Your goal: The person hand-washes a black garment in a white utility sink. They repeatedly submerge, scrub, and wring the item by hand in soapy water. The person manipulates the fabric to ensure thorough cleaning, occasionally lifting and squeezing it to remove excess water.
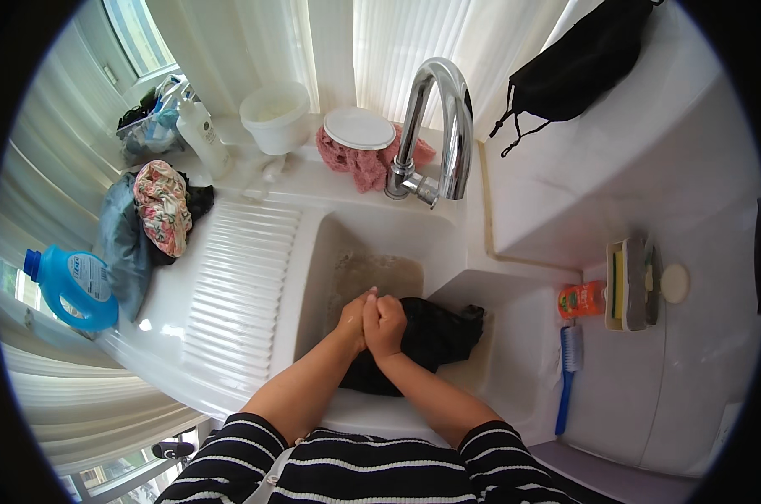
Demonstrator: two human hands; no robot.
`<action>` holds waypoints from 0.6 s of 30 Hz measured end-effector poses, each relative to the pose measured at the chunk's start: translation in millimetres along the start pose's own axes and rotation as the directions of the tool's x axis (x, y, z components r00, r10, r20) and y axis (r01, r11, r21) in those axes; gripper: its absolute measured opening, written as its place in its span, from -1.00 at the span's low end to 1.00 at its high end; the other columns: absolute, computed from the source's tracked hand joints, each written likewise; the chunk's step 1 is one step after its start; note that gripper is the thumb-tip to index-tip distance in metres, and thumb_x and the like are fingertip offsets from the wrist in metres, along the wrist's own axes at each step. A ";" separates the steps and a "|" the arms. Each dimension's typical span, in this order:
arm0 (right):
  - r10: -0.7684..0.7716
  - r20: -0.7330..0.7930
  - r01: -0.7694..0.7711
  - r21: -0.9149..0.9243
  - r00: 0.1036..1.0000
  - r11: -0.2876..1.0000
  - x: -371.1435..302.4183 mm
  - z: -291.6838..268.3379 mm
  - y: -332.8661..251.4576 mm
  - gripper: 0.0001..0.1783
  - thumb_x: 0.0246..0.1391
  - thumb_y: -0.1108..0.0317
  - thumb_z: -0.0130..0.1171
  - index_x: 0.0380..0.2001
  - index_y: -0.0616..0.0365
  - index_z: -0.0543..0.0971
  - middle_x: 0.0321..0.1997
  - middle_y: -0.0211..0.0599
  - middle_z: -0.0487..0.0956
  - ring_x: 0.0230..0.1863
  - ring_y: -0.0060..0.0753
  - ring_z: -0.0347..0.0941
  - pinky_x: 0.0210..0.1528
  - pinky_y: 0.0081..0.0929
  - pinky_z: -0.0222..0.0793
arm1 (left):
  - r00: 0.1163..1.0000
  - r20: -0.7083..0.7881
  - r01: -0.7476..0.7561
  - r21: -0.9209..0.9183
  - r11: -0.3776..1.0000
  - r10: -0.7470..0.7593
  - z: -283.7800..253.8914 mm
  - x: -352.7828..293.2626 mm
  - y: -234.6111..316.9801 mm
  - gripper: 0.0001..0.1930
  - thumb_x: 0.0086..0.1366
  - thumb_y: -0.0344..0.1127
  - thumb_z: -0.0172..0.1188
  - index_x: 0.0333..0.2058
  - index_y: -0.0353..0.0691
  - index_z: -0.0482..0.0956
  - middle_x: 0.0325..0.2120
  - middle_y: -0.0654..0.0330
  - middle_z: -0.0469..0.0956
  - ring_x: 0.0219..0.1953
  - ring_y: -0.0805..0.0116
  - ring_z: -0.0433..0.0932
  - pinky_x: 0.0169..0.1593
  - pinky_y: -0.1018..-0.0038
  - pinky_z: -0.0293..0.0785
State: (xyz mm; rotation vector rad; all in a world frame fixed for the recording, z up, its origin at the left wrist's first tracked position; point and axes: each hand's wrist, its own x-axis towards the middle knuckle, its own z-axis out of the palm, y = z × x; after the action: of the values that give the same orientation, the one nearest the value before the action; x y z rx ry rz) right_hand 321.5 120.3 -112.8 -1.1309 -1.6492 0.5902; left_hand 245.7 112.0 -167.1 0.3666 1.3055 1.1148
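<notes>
My left hand (353, 323) and my right hand (384, 325) are pressed together above the white sink (311, 290). Both have their fingers curled in against each other, and whatever lies between them, if anything, is hidden. Under my wrists a black garment (437, 333) is bunched up, draped over the divider between the deep basin and the shallower side on the right. Cloudy, sudsy water (380, 273) stands in the basin just beyond my hands.
A chrome faucet (462, 126) arches over the sink's back. Left are a ribbed washboard (242, 290), folded clothes (127, 244) and a blue detergent bottle (82, 290). A white tub (275, 122) and pink cloth (365, 168) sit behind; a blue brush (567, 382) and orange bottle (582, 300) lie right.
</notes>
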 end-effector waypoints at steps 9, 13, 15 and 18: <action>0.402 0.207 -0.400 -0.055 0.892 0.915 51.0 10.1 88.5 -0.39 0.21 0.01 -0.11 -0.72 0.33 0.37 -0.78 -0.07 0.32 -0.70 -0.13 0.26 -0.57 -0.21 0.11 | 0.926 -0.363 0.047 -0.165 0.985 -0.105 23.7 -9.7 43.4 -0.53 0.26 0.05 0.05 -0.13 -0.29 0.45 -0.21 0.11 0.45 -0.16 0.27 0.39 -0.07 0.45 0.31; 0.458 0.191 -0.321 -0.486 0.868 0.813 39.9 25.1 121.9 -0.47 0.23 -0.01 -0.17 -0.47 0.28 0.51 -0.36 0.01 0.49 -0.31 -0.01 0.41 -0.28 -0.16 0.33 | 0.870 -0.481 -0.030 0.162 0.986 0.105 5.7 8.4 24.0 -0.47 0.27 -0.02 0.06 0.05 -0.30 0.29 0.00 -0.04 0.37 0.06 0.07 0.36 0.05 0.32 0.28; 0.341 0.532 0.066 -0.604 0.775 0.794 19.0 20.9 110.2 -0.54 0.16 0.03 -0.05 -0.33 0.27 0.55 -0.22 0.08 0.49 -0.18 0.05 0.41 -0.17 -0.12 0.34 | 0.850 -0.521 0.068 0.252 0.965 0.076 -0.9 11.9 6.8 -0.49 0.27 -0.15 0.09 0.09 -0.32 0.24 0.02 -0.06 0.35 0.06 0.04 0.35 0.09 0.28 0.27; 0.471 0.537 -0.023 -0.642 0.700 0.767 28.1 24.6 107.7 -0.60 0.08 0.08 0.07 -0.42 0.29 0.58 -0.22 0.06 0.49 -0.20 0.05 0.42 -0.18 -0.13 0.35 | 0.850 -0.512 0.172 0.050 0.984 -0.122 -7.9 10.3 7.7 -0.50 0.27 -0.20 0.08 0.10 -0.33 0.23 0.03 -0.07 0.34 0.08 0.02 0.33 0.10 0.26 0.26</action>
State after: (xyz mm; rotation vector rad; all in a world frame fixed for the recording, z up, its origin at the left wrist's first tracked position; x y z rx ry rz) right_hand 339.8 196.1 -195.9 -1.7852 -2.4450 0.7502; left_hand 233.9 121.1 -169.5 0.0299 1.8261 1.0568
